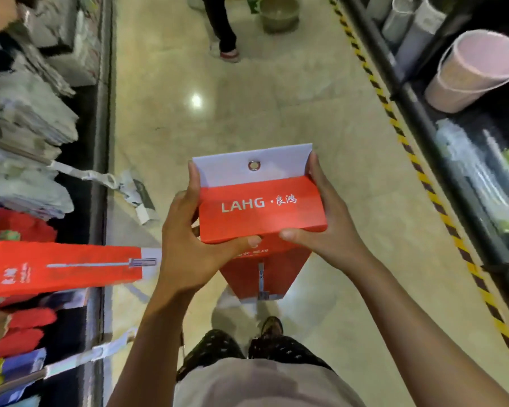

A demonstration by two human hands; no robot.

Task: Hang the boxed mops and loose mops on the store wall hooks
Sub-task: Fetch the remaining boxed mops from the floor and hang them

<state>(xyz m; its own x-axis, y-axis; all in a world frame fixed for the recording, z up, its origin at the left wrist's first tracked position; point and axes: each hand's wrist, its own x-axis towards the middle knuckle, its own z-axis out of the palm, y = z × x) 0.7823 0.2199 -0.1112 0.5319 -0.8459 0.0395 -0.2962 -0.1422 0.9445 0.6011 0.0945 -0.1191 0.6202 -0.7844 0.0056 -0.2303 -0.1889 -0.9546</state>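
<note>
I hold a long red mop box [262, 212] upright over the aisle floor, seen from its top end. Its grey flap with a metal eyelet [254, 165] points away from me. My left hand [188, 230] grips the box's left side, thumb under the near top edge. My right hand [321, 227] grips the right side, fingers along the flap's edge. A second red mop box [65, 268] sticks out from the left wall display. Loose mops in grey and white packaging [27, 124] hang on the left wall.
Red and blue packaged goods [18, 327] fill the lower left display. On the right, dark shelves [423, 124] hold pink buckets [476, 71] and rolls, with yellow-black tape along the floor. A person's legs [221, 27] and a green bucket [279, 16] stand farther down the aisle.
</note>
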